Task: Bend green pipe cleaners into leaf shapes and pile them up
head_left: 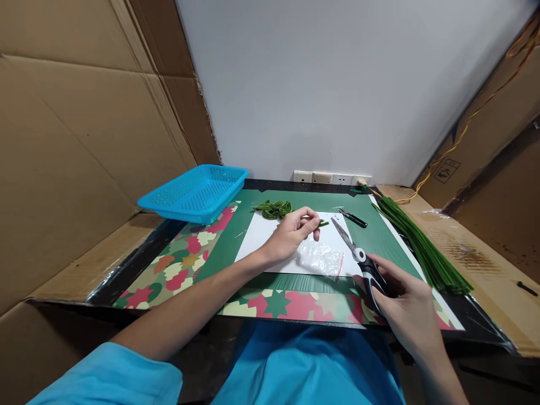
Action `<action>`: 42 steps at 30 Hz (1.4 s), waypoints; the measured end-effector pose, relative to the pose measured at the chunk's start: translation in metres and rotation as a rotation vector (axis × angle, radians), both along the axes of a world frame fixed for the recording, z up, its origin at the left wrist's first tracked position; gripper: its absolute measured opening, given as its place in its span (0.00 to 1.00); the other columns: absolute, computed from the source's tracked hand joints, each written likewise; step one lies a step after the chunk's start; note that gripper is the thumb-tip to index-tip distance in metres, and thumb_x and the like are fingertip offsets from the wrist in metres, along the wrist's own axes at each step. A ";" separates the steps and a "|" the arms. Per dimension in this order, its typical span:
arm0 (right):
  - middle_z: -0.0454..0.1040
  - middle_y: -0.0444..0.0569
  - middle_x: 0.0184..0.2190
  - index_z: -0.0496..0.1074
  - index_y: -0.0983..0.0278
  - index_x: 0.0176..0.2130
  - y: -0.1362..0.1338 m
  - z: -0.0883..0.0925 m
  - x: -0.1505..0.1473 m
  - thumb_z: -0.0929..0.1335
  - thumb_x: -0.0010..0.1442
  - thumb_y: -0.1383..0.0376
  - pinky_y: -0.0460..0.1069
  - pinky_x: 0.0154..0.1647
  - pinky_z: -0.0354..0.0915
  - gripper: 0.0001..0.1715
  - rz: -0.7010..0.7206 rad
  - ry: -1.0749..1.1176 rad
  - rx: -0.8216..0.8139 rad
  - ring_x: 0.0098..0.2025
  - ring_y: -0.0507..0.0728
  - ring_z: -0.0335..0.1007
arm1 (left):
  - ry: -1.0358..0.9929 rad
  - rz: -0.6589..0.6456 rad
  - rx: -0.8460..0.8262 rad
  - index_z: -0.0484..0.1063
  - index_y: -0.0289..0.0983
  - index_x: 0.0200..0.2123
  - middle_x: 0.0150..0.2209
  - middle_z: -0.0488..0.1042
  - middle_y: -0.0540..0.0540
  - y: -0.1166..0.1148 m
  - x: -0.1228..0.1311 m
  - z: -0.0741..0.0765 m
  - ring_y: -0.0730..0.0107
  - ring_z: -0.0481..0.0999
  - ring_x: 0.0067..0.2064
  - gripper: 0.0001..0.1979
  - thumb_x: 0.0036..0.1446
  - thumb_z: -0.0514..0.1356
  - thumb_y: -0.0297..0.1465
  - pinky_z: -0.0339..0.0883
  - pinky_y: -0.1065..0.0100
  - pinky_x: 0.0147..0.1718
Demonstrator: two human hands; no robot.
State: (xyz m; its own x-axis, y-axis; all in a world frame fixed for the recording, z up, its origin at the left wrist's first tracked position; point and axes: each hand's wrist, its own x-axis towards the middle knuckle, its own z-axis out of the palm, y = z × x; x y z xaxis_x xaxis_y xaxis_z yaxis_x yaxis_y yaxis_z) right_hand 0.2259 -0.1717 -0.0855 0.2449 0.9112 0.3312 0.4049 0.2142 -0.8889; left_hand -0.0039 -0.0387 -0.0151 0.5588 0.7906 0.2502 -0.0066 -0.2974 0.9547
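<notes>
My left hand [301, 226] is closed in a pinch above the white paper [253, 239]. A short green piece [323, 223], like the end of a pipe cleaner, sticks out from its fingertips. My right hand [403, 295] grips the black and white handles of a pair of scissors [358, 256]. Their blades look together and point up toward the left hand, apart from the green piece. Just behind my left hand lies a heap of looped green pipe cleaners [273, 210]. Below it rests a clear plastic zip bag [321, 260] with a red strip.
A blue perforated basket [198, 194] stands at the back left. Small black-handled snips [353, 217] lie right of the paper. A bundle of long green pipe cleaners [422, 247] lies along the right side. Cardboard walls [84, 112] flank the table, with sockets [323, 178] behind.
</notes>
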 end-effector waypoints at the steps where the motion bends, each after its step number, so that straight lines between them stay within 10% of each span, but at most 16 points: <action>1: 0.81 0.49 0.37 0.79 0.64 0.56 0.000 0.001 0.000 0.76 0.58 0.59 0.46 0.34 0.75 0.28 0.000 0.012 0.001 0.36 0.57 0.79 | -0.014 -0.032 -0.040 0.67 0.37 0.39 0.27 0.71 0.50 -0.001 0.000 0.000 0.74 0.66 0.29 0.18 0.67 0.60 0.47 0.56 0.71 0.29; 10: 0.83 0.49 0.37 0.79 0.64 0.57 0.001 0.002 0.003 0.77 0.56 0.61 0.48 0.35 0.77 0.30 -0.004 0.063 -0.005 0.36 0.59 0.81 | -0.098 -0.274 -0.329 0.59 0.39 0.36 0.22 0.59 0.55 -0.011 0.000 0.009 0.78 0.50 0.22 0.15 0.67 0.57 0.44 0.39 0.73 0.21; 24: 0.82 0.49 0.51 0.80 0.59 0.57 -0.004 0.001 0.003 0.73 0.59 0.66 0.51 0.51 0.77 0.26 -0.054 -0.134 0.140 0.50 0.63 0.82 | -0.124 -0.264 -0.331 0.57 0.41 0.37 0.22 0.48 0.60 -0.018 0.001 0.012 0.79 0.46 0.21 0.15 0.68 0.58 0.43 0.40 0.77 0.20; 42: 0.81 0.49 0.52 0.79 0.57 0.57 -0.006 0.004 -0.003 0.69 0.63 0.71 0.48 0.47 0.73 0.25 -0.121 -0.244 0.292 0.51 0.60 0.80 | -0.156 -0.270 -0.346 0.60 0.40 0.36 0.23 0.51 0.59 -0.019 0.001 0.014 0.82 0.48 0.20 0.16 0.66 0.62 0.43 0.43 0.78 0.18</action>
State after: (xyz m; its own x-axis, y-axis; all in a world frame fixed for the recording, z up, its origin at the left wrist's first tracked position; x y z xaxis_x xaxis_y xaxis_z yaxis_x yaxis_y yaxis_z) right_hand 0.2232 -0.1773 -0.0819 0.2264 0.7394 0.6341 0.6345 0.3820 -0.6719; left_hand -0.0029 -0.0579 -0.0010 0.7325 0.6741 0.0950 -0.1917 0.0704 0.9789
